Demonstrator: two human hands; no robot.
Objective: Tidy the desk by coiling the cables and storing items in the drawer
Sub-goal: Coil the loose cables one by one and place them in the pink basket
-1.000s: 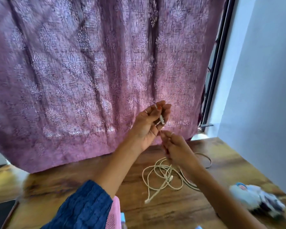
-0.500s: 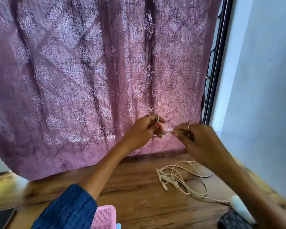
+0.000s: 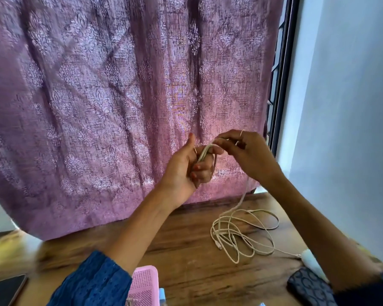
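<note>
Up before the curtain (image 3: 119, 107), the left hand (image 3: 184, 168) clamps the white cable (image 3: 205, 152); the right hand (image 3: 248, 155) pinches its loop, the rest trailing onto the tabletop (image 3: 186, 250) at right.

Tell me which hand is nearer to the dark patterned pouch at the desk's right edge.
Right. The right hand is raised above the desk, on the dark patterned pouch's side; the left hand, gripping the white cable, is farther left.
</note>
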